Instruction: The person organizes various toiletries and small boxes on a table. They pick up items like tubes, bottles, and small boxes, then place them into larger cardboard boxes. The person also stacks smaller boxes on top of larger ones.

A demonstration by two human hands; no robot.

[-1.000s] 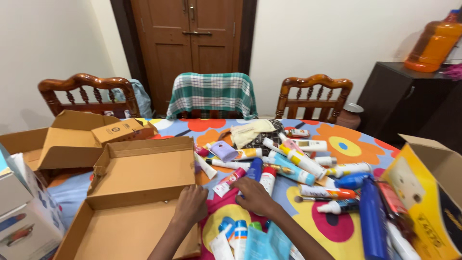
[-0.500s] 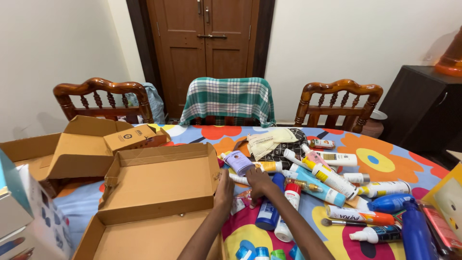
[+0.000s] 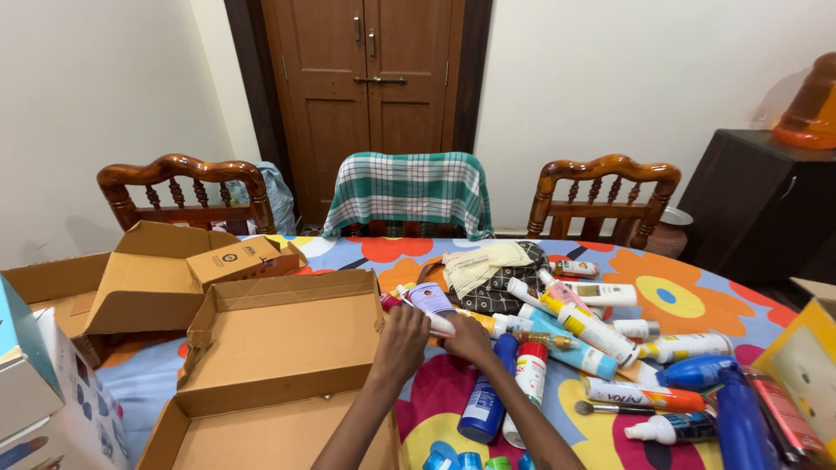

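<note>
Head cam, looking down: both hands meet over a white tube (image 3: 438,323) lying at the right edge of the open cardboard box (image 3: 287,339). Left hand (image 3: 402,341) is curled, fingers closed round the tube's near end; right hand (image 3: 468,338) is closed on it from the other side. Lavender tube (image 3: 428,298) sits just behind, touching the pile.

Risk, imo: the pile's packed tight w/ smooth plastic cylinders, so lifting one could roll its neighbours. The blue spray bottle (image 3: 484,396) and red-capped white bottle (image 3: 525,383) lie just beside the right wrist; a nudge could send them twd the table edge. Glossy floral tablecloth (image 3: 679,296) looks slick, little grip.

Box is matte corrugated card, lid flap upright but floppy; an elbow bump could fold it shut. Black patterned pouch (image 3: 496,292) looks soft, fabric.
</note>
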